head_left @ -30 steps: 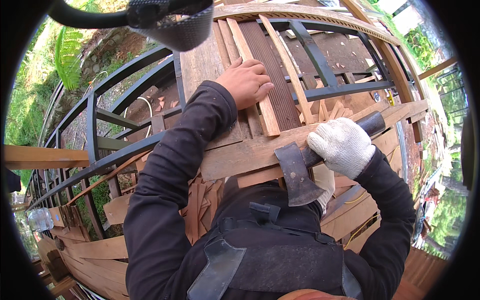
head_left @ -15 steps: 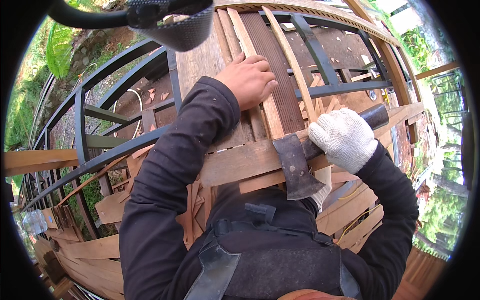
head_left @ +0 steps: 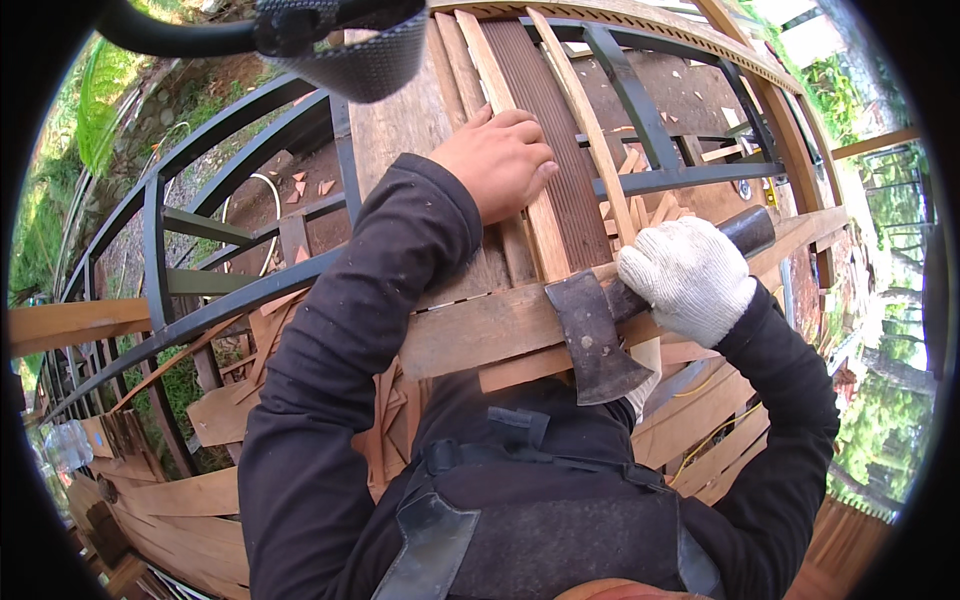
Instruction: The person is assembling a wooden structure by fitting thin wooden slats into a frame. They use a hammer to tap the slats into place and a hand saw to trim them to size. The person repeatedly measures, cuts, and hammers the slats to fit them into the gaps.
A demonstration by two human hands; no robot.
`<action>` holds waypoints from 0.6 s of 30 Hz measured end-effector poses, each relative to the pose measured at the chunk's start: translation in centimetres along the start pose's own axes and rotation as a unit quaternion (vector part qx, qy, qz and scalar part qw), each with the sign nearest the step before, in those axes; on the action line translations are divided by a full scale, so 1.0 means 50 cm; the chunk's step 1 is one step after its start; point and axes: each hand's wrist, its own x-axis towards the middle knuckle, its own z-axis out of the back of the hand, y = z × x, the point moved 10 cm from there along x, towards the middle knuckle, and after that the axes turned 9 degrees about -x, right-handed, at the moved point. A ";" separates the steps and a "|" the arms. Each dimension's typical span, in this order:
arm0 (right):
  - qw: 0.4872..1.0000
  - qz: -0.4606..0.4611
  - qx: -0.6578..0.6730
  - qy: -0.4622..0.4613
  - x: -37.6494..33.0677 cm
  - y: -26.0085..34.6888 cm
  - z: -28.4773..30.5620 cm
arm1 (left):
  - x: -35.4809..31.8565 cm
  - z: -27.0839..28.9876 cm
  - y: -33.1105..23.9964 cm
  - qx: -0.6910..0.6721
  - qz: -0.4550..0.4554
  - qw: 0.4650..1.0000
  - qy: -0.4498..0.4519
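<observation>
My bare left hand (head_left: pixel 503 163) lies over a narrow, pale wooden strip (head_left: pixel 546 240), its fingers bent round the strip's edge. The strip runs lengthwise away from me beside a dark grooved board (head_left: pixel 563 170). In a white knitted glove, my right hand (head_left: pixel 688 278) is closed around the dark handle (head_left: pixel 748 232) of an axe. The dark, worn axe head (head_left: pixel 598 340) hangs just at the strip's near end, in front of a wooden crosspiece (head_left: pixel 480 328). Glove fabric hides part of the handle.
Another thin strip (head_left: pixel 585 110) lies right of the grooved board. A dark metal frame (head_left: pixel 628 95) spans both sides. Wood offcuts (head_left: pixel 390 420) are piled below the crosspiece, and a clear plastic bottle (head_left: pixel 68 445) stands far left. A grey mesh-covered object (head_left: pixel 345 50) hangs at the top.
The axe head has dipped very slightly toward me. Both hands keep practically the same places and grips.
</observation>
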 end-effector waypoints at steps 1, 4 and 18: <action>1.000 0.002 0.023 -0.006 -0.002 0.001 0.002 | 0.000 0.005 -0.001 0.003 -0.001 1.000 -0.013; 0.997 0.070 0.008 -0.018 -0.007 0.027 0.004 | -0.001 0.002 -0.001 -0.002 0.007 1.000 -0.001; 0.998 0.027 0.061 0.007 -0.014 0.009 -0.007 | -0.001 0.004 -0.002 -0.009 -0.002 1.000 -0.014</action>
